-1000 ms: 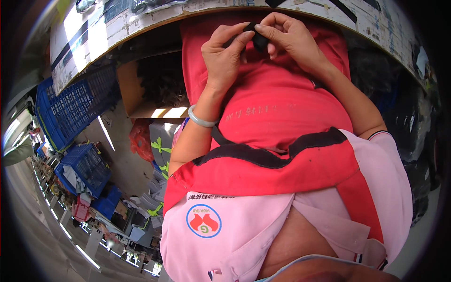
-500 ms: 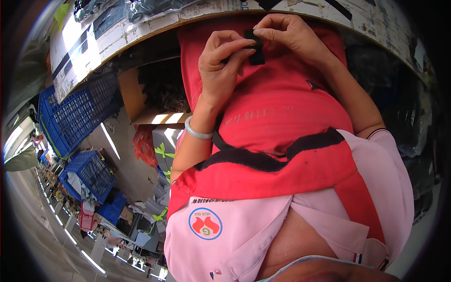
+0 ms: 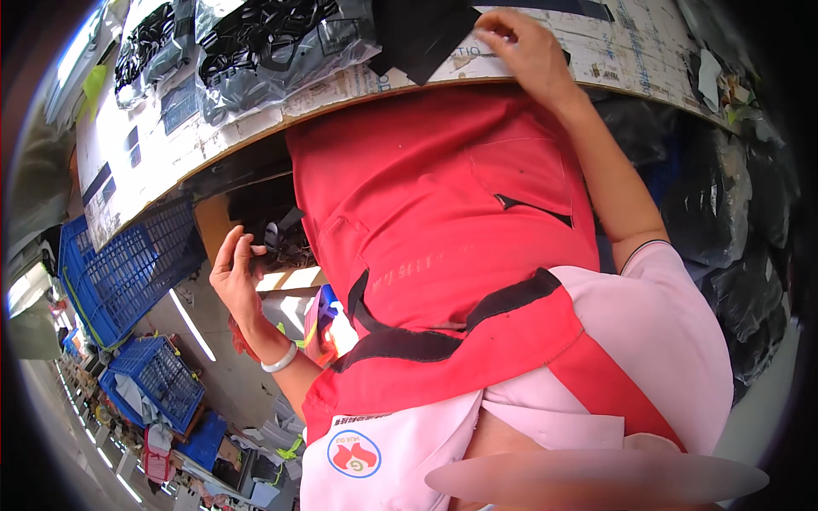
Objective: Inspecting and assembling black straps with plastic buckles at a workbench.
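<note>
My left hand (image 3: 237, 277) is off to the left, near the open cardboard box (image 3: 213, 226). Its fingers are loosely bent and apart, holding nothing. Just past the fingertips a small dark and grey piece (image 3: 272, 236) shows against the box's dark contents; whether it lies there or is in the air I cannot tell. On the worktable (image 3: 358, 89), my right hand (image 3: 532, 64) pinches the right edge of a stack of flat black fabric pieces (image 3: 422, 38). The fingertips are curled at the stack's corner; how many pieces they grip is hidden.
Clear plastic bags of black straps or buckles (image 3: 264, 51) lie on the table's left part. Blue plastic crates (image 3: 128, 268) stand on the floor at left. Dark plastic bags (image 3: 711, 204) are heaped at right. My red apron (image 3: 443, 187) covers my lap below the table edge.
Both hands were together over my lap with a small black piece between them. The left has swung down left to the box and opened; the right has reached the black stack.
</note>
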A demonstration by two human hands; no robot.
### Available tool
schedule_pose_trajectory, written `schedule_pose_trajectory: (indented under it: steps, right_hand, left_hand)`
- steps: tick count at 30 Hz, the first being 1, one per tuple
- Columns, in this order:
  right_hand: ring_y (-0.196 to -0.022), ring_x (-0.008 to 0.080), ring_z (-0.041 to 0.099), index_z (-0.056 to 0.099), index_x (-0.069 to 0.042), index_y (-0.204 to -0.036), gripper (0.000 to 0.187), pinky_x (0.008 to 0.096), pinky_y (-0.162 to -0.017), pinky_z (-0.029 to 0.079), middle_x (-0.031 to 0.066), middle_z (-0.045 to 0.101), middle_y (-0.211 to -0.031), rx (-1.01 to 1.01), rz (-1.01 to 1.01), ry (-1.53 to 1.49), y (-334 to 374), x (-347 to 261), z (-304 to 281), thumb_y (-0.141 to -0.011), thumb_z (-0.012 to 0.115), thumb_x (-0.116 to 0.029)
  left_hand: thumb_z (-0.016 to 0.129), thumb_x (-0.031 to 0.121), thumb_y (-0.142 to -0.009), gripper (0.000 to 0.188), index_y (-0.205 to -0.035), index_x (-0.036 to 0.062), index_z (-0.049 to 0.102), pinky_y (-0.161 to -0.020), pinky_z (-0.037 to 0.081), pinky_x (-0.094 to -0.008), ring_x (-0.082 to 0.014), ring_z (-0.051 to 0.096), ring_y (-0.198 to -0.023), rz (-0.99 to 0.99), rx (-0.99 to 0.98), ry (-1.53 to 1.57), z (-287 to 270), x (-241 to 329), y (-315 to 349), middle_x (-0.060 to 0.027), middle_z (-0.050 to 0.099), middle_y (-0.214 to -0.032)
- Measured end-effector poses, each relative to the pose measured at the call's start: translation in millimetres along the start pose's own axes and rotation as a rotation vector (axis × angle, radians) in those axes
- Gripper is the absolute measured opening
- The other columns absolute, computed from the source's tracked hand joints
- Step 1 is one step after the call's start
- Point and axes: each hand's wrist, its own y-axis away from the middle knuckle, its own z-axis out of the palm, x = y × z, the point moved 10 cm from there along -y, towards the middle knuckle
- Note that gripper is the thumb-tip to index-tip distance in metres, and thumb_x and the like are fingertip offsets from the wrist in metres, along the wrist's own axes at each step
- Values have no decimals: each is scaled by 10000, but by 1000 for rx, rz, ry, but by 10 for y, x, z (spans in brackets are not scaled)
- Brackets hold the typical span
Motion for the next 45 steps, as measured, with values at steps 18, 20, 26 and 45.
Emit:
schedule_pose_trajectory:
  steps: [18,20,26,45]
  right_hand:
    - [-707,14,511,642,-37,-973,200,198,-594,413,-50,602,-794,-605,361,-764,513,-774,745,-934,612,-231]
    - [-685,-5,485,641,-30,-951,210,177,-564,381,-59,586,-779,-717,435,-925,726,-993,981,-946,603,-236]
    - [-581,6,461,626,-52,-885,222,168,-509,365,-51,557,-707,-755,631,-1142,855,-916,1253,-948,596,-263]
    - [-627,49,584,615,-45,-1056,281,170,-545,467,17,643,-792,-724,627,-1186,822,-849,1356,-936,619,-299]
  left_hand:
    - [573,222,-967,225,-992,7,636,-424,369,-186,-91,583,-565,-24,-505,292,2317,252,175,-65,656,-789]
    - [549,263,-980,285,-992,7,672,-438,310,-187,-51,470,-508,22,-481,315,2398,307,192,-1,581,-689]
    - [567,148,-965,200,-1004,-12,679,-474,363,-187,-39,476,-538,126,-523,278,2399,331,249,16,597,-722]
    - [638,7,-873,124,-987,-40,646,-521,420,-234,-125,568,-648,816,-403,-227,2358,673,434,-84,619,-779]
